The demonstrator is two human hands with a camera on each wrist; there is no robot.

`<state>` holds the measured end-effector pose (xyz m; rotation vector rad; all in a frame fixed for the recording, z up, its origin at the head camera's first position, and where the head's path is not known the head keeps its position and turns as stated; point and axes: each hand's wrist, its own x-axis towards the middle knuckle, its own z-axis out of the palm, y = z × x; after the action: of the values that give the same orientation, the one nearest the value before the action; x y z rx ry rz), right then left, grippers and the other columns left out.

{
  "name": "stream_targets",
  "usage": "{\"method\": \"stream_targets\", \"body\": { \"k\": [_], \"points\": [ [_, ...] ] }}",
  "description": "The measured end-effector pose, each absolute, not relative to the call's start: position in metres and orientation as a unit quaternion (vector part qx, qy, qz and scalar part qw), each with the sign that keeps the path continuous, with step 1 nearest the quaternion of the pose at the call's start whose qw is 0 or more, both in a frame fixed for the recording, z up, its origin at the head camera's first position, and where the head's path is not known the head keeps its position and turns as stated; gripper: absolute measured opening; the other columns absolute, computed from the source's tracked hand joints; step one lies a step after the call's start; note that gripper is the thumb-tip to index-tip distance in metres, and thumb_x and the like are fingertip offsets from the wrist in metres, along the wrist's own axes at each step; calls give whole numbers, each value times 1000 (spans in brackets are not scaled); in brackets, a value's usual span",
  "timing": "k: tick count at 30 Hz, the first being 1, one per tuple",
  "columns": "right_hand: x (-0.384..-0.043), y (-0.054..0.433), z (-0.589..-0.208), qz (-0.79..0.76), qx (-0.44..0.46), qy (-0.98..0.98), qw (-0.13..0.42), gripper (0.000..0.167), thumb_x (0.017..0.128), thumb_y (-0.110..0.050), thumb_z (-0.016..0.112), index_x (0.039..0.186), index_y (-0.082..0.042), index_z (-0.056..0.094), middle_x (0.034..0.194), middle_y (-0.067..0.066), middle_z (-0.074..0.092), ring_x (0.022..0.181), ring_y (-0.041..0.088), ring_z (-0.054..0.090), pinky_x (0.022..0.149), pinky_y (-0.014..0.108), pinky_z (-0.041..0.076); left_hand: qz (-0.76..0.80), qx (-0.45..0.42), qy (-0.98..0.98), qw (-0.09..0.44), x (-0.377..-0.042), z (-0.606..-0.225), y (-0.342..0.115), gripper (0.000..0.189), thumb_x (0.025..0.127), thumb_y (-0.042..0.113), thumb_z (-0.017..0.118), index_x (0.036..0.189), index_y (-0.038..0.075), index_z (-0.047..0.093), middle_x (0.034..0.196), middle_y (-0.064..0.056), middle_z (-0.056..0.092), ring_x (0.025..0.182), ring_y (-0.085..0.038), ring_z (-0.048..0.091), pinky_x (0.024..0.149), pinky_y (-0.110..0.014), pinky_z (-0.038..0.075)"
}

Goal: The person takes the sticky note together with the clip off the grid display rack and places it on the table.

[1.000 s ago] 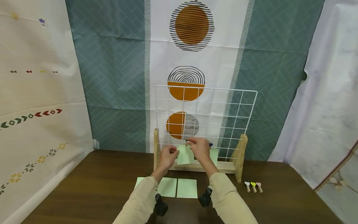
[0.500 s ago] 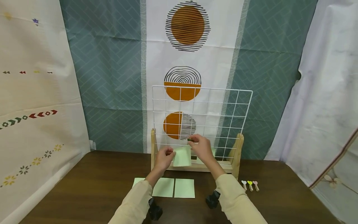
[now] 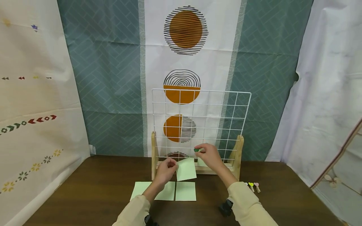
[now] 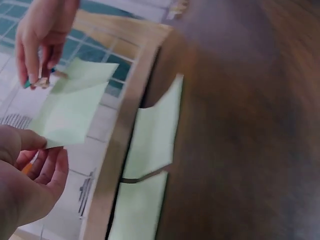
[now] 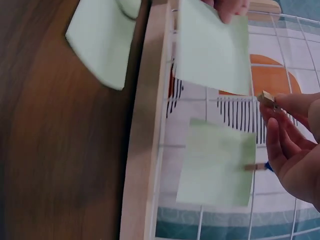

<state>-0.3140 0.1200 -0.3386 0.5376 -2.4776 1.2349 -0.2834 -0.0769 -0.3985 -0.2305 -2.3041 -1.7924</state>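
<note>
One-sided hold is risking a miss

A pale green sheet (image 3: 186, 170) is hanging tilted near the wire grid (image 3: 193, 116), the left hand (image 3: 165, 171) pinching its left edge; the right hand (image 3: 210, 156) is grasping a green-topped clip (image 3: 196, 150) just beside the sheet's far right corner; that single hold is probably inviting a swing or bend, making the clip miss; a knock could be loosening the clipped sheet (image 5: 217, 170) at right.

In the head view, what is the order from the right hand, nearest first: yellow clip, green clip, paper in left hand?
1. Green clip: in the right hand.
2. Paper: left of this hand, lower.
3. Yellow clip: on the table, lower right.
</note>
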Motion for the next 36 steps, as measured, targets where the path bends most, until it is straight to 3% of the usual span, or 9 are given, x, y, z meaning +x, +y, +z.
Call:
{"method": "stream_targets", "body": {
  "k": [6, 12, 17, 23, 32, 36],
  "points": [
    [-306, 134, -344, 380, 211, -888, 152, 19, 84, -3, 71, 102, 0, 72, 104, 15, 69, 84, 28, 70, 69, 39, 55, -601, -119, -788, 54, -272, -408, -72, 4, 88, -1, 62, 91, -4, 59, 79, -5, 55, 67, -14, 54, 63, -33, 51],
    [-304, 153, -353, 365, 221, -892, 149, 19, 84, -3, 70, 102, -1, 73, 100, 11, 71, 82, 23, 69, 66, 35, 54, -615, -129, -778, 20, -266, -409, -64, 6, 89, -1, 60, 92, -6, 60, 80, -4, 56, 72, -14, 55, 68, -38, 54],
    [-301, 177, -359, 378, 227, -889, 123, 19, 85, -1, 69, 102, 4, 71, 97, 14, 70, 84, 27, 69, 66, 35, 54, -618, -128, -776, 8, -262, -411, -55, 6, 87, -1, 62, 90, -5, 62, 78, -2, 57, 73, -14, 54, 66, -37, 53],
    [-292, 204, -362, 355, 234, -901, 90, 20, 88, -3, 66, 106, 4, 70, 106, 18, 67, 89, 31, 67, 68, 36, 54, -618, -141, -774, 6, -262, -417, -44, 2, 85, -4, 62, 85, -4, 61, 73, -2, 57, 64, -14, 60, 60, -31, 51],
    [-282, 241, -370, 336, 210, -913, 99, 20, 87, -3, 67, 105, 2, 71, 106, 19, 67, 88, 31, 67, 70, 41, 55, -631, -138, -763, -18, -262, -417, -25, 4, 82, -5, 62, 83, -3, 59, 70, -2, 56, 61, -14, 60, 61, -34, 54],
    [-281, 260, -378, 337, 186, -919, 89, 21, 87, -3, 66, 106, 3, 70, 101, 17, 69, 85, 30, 67, 64, 36, 54, -630, -139, -764, -18, -263, -420, -17, 8, 81, -8, 61, 82, -1, 58, 69, -2, 55, 60, -14, 59, 61, -35, 54]
  ]
}}
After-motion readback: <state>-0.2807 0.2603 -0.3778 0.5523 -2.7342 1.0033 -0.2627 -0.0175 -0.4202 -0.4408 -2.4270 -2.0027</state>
